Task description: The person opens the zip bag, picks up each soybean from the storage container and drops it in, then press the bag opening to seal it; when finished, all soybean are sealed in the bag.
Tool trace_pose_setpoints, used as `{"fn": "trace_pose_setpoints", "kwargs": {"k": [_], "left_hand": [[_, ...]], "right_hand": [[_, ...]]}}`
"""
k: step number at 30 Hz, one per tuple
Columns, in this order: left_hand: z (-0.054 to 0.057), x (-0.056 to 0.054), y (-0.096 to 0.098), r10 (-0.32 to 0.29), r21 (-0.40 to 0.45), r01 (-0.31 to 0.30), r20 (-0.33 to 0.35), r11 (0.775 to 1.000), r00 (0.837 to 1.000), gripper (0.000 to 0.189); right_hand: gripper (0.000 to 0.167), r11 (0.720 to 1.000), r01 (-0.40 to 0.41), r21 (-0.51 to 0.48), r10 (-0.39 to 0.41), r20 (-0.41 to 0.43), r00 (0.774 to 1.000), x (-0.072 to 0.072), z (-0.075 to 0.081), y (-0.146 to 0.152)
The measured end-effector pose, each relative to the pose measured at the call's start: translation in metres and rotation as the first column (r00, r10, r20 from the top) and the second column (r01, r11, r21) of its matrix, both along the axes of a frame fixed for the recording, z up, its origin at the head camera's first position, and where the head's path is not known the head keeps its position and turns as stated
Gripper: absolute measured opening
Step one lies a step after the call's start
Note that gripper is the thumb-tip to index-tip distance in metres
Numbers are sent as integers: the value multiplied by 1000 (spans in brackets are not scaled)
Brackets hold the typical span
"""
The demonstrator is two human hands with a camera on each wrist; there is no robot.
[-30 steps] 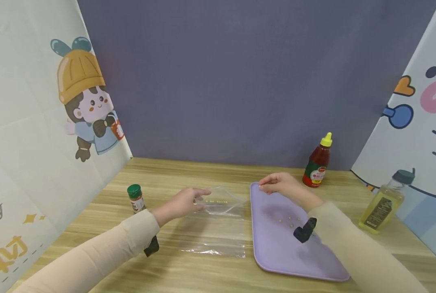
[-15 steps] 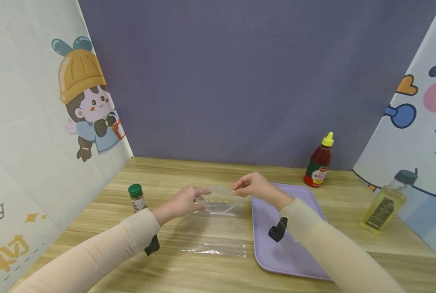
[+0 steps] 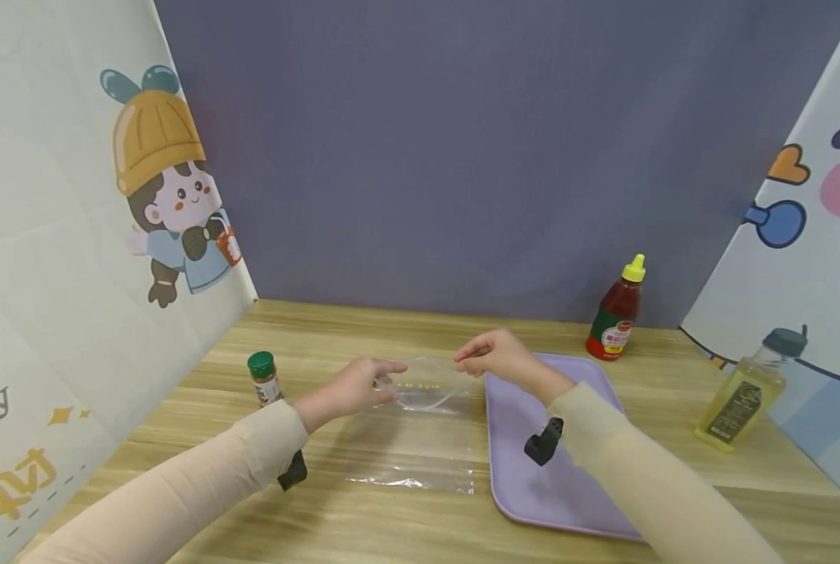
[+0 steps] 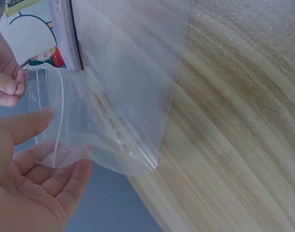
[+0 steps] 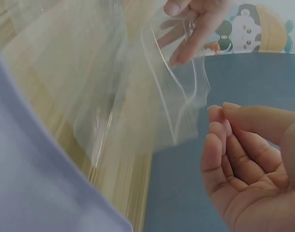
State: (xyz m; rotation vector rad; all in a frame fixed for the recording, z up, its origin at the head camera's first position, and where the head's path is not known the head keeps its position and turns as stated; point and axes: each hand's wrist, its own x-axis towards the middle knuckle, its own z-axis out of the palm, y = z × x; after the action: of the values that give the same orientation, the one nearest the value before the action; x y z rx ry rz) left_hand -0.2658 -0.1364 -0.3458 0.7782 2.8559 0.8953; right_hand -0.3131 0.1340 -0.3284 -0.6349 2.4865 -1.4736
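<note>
We're prob. at a staged tabletop setup (rm. beyond hidden): plain backdrop (image 3: pixel 427 157) at 12 o'clock, cartoon-print wall (image 3: pixel 46 188) at 9, another cartoon panel (image 3: pixel 832 262) at 3, wood-grain tbl. (image 3: pixel 363 529) at 6.

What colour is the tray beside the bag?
The tray is pale purple, clearest in the head view.

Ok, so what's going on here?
A person's left hand holds the mouth of a clear zip bag open, with small yellow pieces in a row inside. Their right hand is at the mouth's other side, closed in a pinch; whether it holds anything is unclear. A purple tray lies beside the bag.
</note>
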Motion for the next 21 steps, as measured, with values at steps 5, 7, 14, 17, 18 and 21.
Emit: {"fn": "trace_pose_setpoints", "kwargs": {"k": [5,7,14,17,18,21], "left_hand": [[0,1,-1,-7,11,6,10,1000,1000,51],[0,1,-1,-6,13,6,8,1000,1000,52],[-2,1,-3,0,27,0,0,1000,1000,52],[-3,0,-4,-2,27,2,-3,1000,1000,52],[-4,0,-4,-1,27,1,-1,1000,1000,52],[-5,0,-5,-2,24,2,-3,1000,1000,51]], "right_hand": [[25,998,53,29,-54,15,998,1,1,20],[27,997,69,39,-70,25,997,2,1,29],[32,991,101,82,-106,64,992,4,-5,68],[34,989,97,111,-106,79,991,6,-7,84],[36,988,92,125,-102,79,992,7,-8,89],[36,981,66,180,-80,73,994,8,-11,100]]}}
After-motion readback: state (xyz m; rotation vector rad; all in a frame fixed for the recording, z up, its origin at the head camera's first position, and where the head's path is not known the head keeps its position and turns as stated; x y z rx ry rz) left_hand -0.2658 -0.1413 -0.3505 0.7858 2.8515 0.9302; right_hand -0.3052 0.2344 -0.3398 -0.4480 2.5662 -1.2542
